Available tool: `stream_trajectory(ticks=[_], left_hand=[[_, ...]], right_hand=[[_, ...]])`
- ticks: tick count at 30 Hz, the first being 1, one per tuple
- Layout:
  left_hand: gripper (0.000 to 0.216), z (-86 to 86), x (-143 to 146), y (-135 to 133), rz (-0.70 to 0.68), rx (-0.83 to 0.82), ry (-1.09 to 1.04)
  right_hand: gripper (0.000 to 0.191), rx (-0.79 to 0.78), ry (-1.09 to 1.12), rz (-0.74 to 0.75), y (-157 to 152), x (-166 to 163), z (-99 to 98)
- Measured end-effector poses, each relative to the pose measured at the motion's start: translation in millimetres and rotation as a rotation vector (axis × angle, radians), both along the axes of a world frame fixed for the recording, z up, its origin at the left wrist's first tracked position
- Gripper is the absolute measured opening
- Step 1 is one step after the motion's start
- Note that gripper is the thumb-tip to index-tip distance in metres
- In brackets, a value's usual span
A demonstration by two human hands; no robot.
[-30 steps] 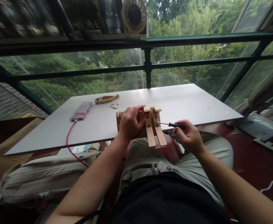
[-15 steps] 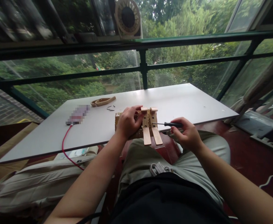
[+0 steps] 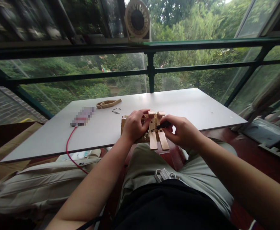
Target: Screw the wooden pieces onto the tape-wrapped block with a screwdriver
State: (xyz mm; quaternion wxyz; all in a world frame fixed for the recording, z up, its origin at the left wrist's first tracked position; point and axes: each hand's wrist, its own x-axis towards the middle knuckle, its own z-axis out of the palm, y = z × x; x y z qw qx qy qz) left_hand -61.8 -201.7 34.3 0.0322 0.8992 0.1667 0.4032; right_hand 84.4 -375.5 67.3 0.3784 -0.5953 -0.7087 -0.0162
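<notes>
At the table's front edge, my left hand (image 3: 135, 125) is closed over a block wrapped in shiny brown tape (image 3: 124, 122), its thumb against the left wooden piece (image 3: 153, 140). That piece and a second one (image 3: 163, 142) lie side by side across the block, with dark holes in them and their flat ends jutting over the edge toward me. My right hand (image 3: 179, 129) grips a screwdriver (image 3: 164, 125) by its dark handle. The screwdriver's shaft points left, with its tip at the left piece; whether it sits in a hole I cannot tell.
Several dark screws (image 3: 116, 111) and a curved wooden frame (image 3: 108, 103) lie on the white table (image 3: 101, 129). A blurred-out phone-like device (image 3: 82, 116) with a red cable (image 3: 68, 143) is at the left. A beige bag (image 3: 41, 188) sits below, and a green railing (image 3: 151, 72) stands behind.
My right hand has moved left with the screwdriver, bringing its tip from the right wooden piece to the left one. My left hand keeps its hold on the block. The view has shifted slightly.
</notes>
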Motion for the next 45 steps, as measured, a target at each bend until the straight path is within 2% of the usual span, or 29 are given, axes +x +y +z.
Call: stream_trajectory(ticks=[12, 23, 39, 45], left_hand=[[0.038, -2.0, 0.6, 3.6, -0.005, -0.036, 0.016], [0.038, -2.9, 2.0, 5.3, 0.03, 0.0, 0.008], [0.037, -1.3, 1.7, 6.8, 0.022, -0.028, 0.016], [0.032, -1.0, 4.2, 17.2, -0.008, -0.121, 0.033]], right_hand=[[0.019, -0.162, -0.441, -0.016, 19.2, -11.7, 42.0], [0.021, -0.205, -0.53, -0.01, 35.4, -19.4, 59.1], [0.023, -0.189, -0.57, -0.045, 38.0, -16.3, 56.5], [0.02, -0.163, -0.502, -0.054, 45.4, -4.7, 56.1]])
